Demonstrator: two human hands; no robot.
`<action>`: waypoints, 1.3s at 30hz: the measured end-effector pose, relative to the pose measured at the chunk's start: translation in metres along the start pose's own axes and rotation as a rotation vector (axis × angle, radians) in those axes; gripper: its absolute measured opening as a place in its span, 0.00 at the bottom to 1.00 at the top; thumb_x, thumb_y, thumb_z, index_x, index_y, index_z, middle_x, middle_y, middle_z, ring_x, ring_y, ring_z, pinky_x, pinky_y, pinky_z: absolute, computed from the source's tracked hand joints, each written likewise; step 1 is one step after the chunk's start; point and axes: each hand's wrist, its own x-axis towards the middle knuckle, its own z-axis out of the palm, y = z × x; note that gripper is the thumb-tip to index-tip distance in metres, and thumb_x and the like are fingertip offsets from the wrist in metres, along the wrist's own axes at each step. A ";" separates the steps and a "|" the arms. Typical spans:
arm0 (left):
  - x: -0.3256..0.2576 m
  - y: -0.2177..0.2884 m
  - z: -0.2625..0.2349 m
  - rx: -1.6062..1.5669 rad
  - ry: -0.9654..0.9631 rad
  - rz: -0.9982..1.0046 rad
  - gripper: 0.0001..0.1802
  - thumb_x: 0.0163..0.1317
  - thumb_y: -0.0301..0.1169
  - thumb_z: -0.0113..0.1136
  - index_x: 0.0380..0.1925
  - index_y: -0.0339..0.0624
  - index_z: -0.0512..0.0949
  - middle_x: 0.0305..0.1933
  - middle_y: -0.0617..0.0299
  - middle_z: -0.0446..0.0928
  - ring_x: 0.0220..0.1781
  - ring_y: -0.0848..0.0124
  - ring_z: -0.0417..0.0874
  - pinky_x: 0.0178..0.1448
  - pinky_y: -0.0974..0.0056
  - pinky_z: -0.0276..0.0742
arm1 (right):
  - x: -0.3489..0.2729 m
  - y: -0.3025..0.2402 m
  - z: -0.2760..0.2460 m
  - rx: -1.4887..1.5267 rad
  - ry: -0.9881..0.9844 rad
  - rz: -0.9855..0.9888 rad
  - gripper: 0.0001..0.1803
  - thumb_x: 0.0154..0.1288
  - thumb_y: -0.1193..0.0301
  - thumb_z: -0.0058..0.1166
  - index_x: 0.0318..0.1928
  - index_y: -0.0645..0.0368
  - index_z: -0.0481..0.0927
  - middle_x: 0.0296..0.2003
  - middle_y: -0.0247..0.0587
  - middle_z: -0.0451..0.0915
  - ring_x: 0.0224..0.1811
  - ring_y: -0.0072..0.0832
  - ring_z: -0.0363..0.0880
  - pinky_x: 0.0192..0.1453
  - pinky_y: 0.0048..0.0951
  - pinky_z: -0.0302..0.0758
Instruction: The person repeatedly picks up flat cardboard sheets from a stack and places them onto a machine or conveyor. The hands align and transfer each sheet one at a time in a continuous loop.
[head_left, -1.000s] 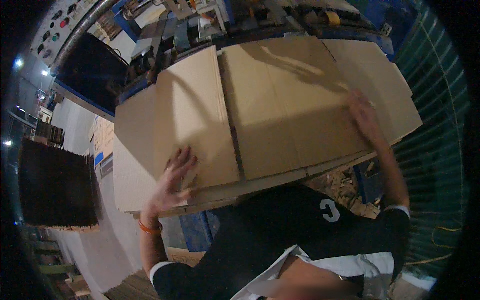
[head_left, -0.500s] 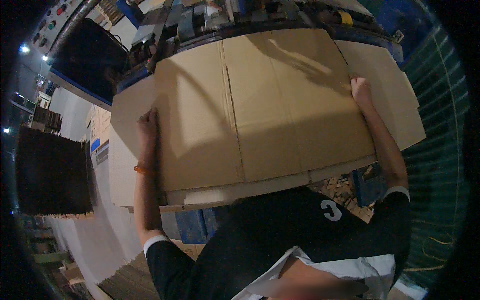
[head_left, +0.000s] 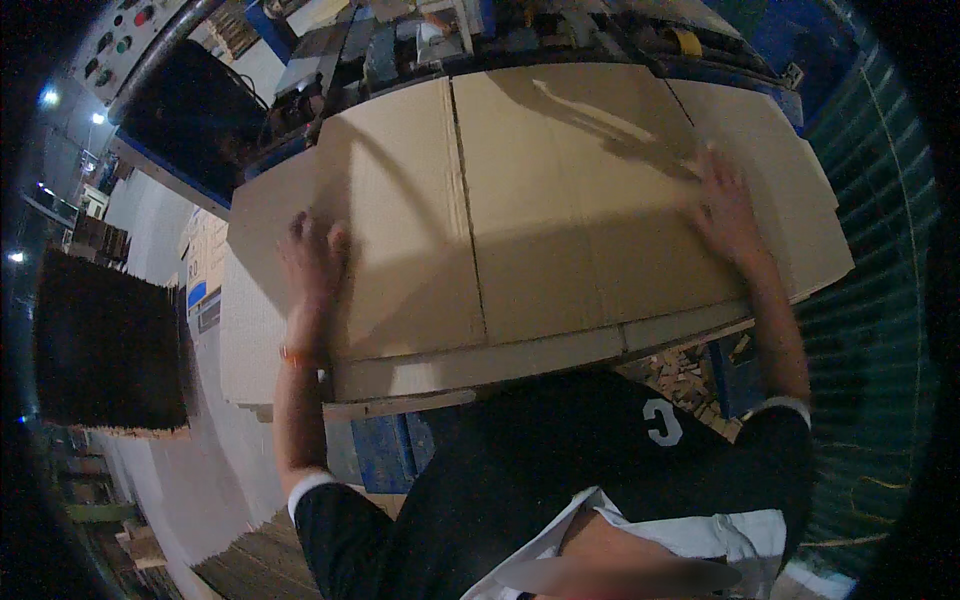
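Note:
A large creased cardboard sheet [head_left: 540,230] lies flat in front of me, with slots and fold lines across it. Beneath it, wider cardboard [head_left: 800,200] sticks out to the left, right and near side. My left hand [head_left: 314,255] rests at the sheet's left edge, its fingers parted and slightly bent. Over at the right edge, my right hand [head_left: 730,210] lies palm down with the fingers spread, a little blurred. Neither hand grips the board. Shadows of my arms and body fall across the sheet.
The machine [head_left: 560,40] with metal bars stands along the far edge of the board. A control panel [head_left: 125,40] with coloured buttons is at upper left. A dark stack of board [head_left: 110,340] stands at left; a green corrugated wall [head_left: 870,280] closes the right. Cardboard scraps [head_left: 690,380] lie below.
Both hands have opened from fists at the sheet's edges and now lie on the cardboard. The sheet has shifted slightly away from me, showing more of the board under its near edge.

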 end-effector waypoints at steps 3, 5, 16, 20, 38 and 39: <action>-0.064 0.022 -0.029 -0.567 -0.230 0.245 0.42 0.51 0.51 0.62 0.62 0.39 0.62 0.69 0.45 0.52 0.71 0.48 0.51 0.69 0.50 0.52 | -0.064 -0.012 -0.020 0.138 -0.235 -0.157 0.43 0.49 0.50 0.59 0.64 0.55 0.62 0.69 0.46 0.48 0.71 0.48 0.45 0.72 0.49 0.40; -0.083 0.035 -0.039 -0.417 -0.274 0.439 0.50 0.44 0.55 0.65 0.63 0.41 0.59 0.70 0.46 0.49 0.72 0.49 0.49 0.71 0.49 0.47 | -0.087 -0.017 -0.020 0.159 -0.275 -0.306 0.48 0.44 0.45 0.60 0.64 0.53 0.61 0.69 0.45 0.50 0.71 0.47 0.46 0.72 0.50 0.39; -0.047 0.026 -0.028 -0.083 0.014 0.748 0.41 0.52 0.56 0.56 0.62 0.44 0.63 0.62 0.53 0.65 0.65 0.55 0.65 0.67 0.48 0.57 | -0.019 0.003 0.003 0.137 -0.162 -0.338 0.49 0.41 0.41 0.60 0.65 0.46 0.61 0.66 0.43 0.57 0.70 0.45 0.46 0.72 0.52 0.40; -0.017 0.015 -0.011 0.031 0.055 0.783 0.37 0.54 0.53 0.53 0.60 0.44 0.65 0.60 0.54 0.68 0.60 0.59 0.71 0.63 0.52 0.65 | 0.014 0.007 0.019 0.106 -0.176 -0.330 0.49 0.44 0.40 0.58 0.65 0.47 0.60 0.65 0.43 0.58 0.69 0.47 0.51 0.69 0.53 0.47; 0.028 0.007 -0.006 0.050 0.259 0.287 0.32 0.56 0.42 0.60 0.57 0.36 0.66 0.57 0.46 0.69 0.59 0.51 0.69 0.64 0.53 0.60 | 0.007 0.021 0.009 0.201 0.091 -0.202 0.32 0.57 0.64 0.54 0.63 0.54 0.63 0.61 0.50 0.63 0.63 0.46 0.62 0.67 0.40 0.58; 0.001 -0.011 -0.021 0.067 0.306 0.242 0.32 0.56 0.41 0.61 0.57 0.35 0.66 0.57 0.44 0.69 0.59 0.51 0.69 0.64 0.53 0.60 | -0.018 0.037 0.007 0.245 0.082 -0.002 0.32 0.57 0.63 0.54 0.63 0.55 0.63 0.62 0.51 0.62 0.64 0.46 0.60 0.67 0.40 0.57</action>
